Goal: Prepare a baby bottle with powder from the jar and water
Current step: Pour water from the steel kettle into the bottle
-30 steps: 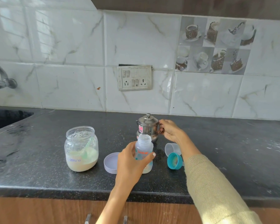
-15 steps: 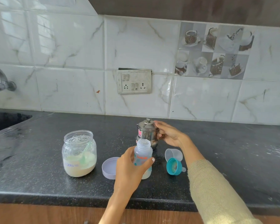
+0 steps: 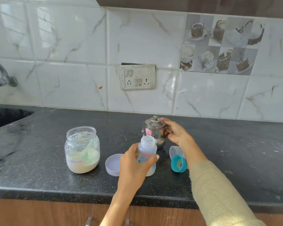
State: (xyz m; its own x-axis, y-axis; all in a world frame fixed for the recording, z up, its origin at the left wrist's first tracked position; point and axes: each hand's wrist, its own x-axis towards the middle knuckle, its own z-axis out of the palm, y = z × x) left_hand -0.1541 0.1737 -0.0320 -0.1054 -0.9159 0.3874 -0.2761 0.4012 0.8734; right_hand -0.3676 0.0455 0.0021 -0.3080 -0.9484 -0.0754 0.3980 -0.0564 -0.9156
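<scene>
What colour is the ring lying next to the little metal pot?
The ring is teal, a blue-green. The head view shows it best.

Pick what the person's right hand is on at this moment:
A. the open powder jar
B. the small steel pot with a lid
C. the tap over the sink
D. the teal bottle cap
B: the right hand is wrapped around the side of the lidded steel pot behind the baby bottle, which the left hand grips.
</scene>
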